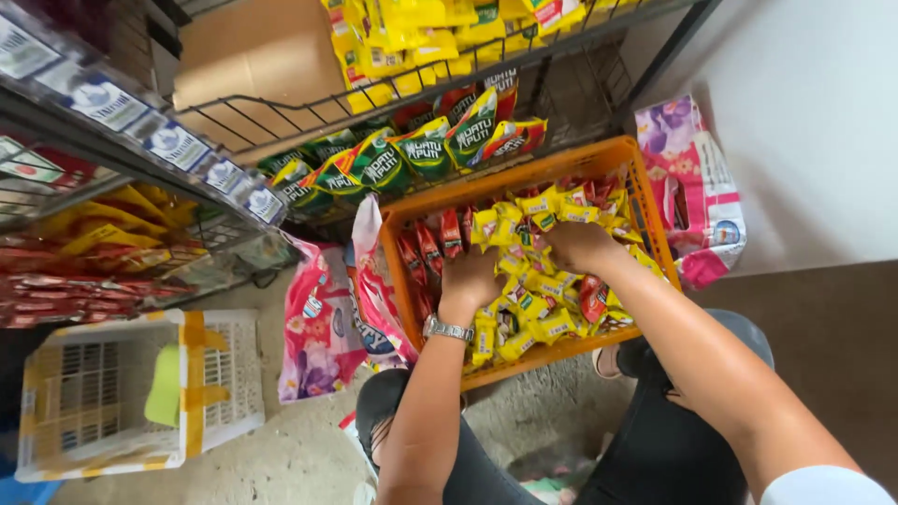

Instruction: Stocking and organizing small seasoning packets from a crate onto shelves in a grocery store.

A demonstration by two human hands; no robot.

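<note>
Small yellow and red foil snack packets (533,313), heaped loose inside an orange slatted plastic crate (645,201) on the grey concrete floor (299,449), in the middle of the scene. Left hand (470,278), silver metal wristwatch (447,329) on the wrist, pressed down among the packets on the crate's left side, fingers curled and sunk into the heap; cannot tell whether any single packet is gripped. Right hand (578,245) just beside it to the right, knuckles up, fingers buried in the pile, grip likewise hidden. Row of red packets upright along the crate's left wall. Pink floral plastic bags (318,337) slumped against the crate's left side, another pink floral bag (692,178) leaning at the white wall on the right. Beyond the crate, a black wire shelf rack (309,108) with green and red sachets (426,150) low down and yellow packets (412,37) above. Near left, a white plastic basket (229,374) patched with yellow tape, on the floor. Dark trousers (673,449) of the crouching person at the near edge.
</note>
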